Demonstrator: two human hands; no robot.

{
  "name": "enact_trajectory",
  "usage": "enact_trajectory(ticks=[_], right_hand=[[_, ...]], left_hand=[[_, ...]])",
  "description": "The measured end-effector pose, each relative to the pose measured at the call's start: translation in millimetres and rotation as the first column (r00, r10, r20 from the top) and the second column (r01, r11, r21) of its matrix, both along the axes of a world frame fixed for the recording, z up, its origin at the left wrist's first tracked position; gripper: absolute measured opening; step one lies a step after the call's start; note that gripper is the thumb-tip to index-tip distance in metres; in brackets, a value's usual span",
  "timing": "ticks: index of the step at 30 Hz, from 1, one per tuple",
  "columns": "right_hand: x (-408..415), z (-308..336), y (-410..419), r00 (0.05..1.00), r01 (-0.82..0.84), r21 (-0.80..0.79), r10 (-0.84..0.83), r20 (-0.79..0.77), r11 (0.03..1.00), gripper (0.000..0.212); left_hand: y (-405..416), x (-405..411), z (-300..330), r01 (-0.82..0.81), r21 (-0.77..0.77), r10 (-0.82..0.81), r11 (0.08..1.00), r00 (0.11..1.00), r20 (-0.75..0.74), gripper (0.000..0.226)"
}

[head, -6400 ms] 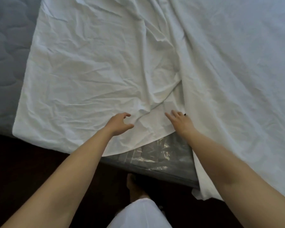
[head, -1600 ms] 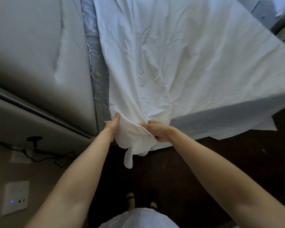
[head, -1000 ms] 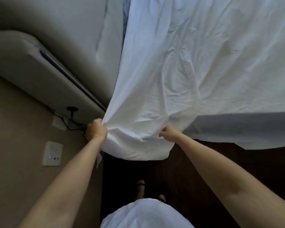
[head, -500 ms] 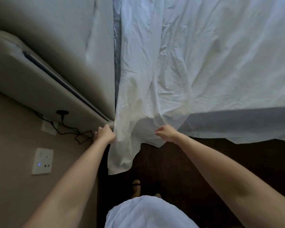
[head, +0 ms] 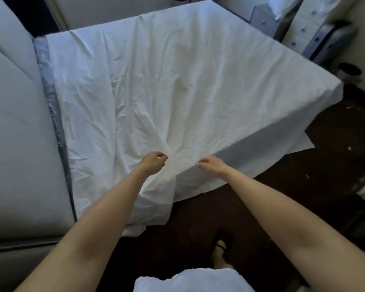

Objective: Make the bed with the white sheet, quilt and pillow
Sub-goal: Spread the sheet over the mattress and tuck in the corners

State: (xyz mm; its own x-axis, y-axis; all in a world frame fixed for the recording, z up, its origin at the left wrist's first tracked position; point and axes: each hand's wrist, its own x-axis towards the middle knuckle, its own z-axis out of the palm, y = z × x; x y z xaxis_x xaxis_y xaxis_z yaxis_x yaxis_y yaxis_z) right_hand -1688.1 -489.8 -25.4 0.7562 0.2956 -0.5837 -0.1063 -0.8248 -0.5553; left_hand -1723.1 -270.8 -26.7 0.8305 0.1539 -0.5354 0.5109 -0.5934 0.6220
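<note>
Both the left hand (head: 154, 161) and the right hand (head: 212, 165) pinch the white sheet (head: 177, 85) near the bed corner, probably to pull it smooth.

The wrinkled white cloth sheet (head: 177, 85) looks matt and soft. A glossy clear plastic strip (head: 49, 98) edges the mattress. The dark wooden floor (head: 303, 186) looks smooth.

Dark floor (head: 335, 165), padded pale headboard (head: 13, 123), drawer unit (head: 303, 28) behind.
</note>
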Motion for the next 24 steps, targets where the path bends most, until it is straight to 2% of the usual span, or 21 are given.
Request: enact_trajectory(ticks=[5,11,16,21,24], right_hand=[[90,16,-125,0.976,0.217,0.112,-0.216,-0.024,0.97,0.038],[189,34,-278,0.906,0.421,0.126,-0.424,0.0,0.898,0.038],[261,28,-346,0.856,0.515,0.123,-0.517,-0.016,0.849,0.026],[360,16,-422,0.816,0.576,0.107,-0.578,-0.01,0.81,0.031],[406,20,-471,0.799,0.601,0.069,-0.602,-0.014,0.796,0.032]], left_hand=[[-117,110,16,0.077,0.014,-0.077,0.997,0.996,0.037,0.029],[-264,227,24,0.263,-0.002,-0.263,0.965,0.963,0.057,0.028],[-327,314,15,0.303,0.0,-0.302,0.953,0.951,0.07,0.029],[-410,435,-7,0.297,-0.05,-0.294,0.954,0.954,0.058,0.028],[-468,487,-8,0.352,-0.055,-0.351,0.934,0.936,0.031,0.027]])
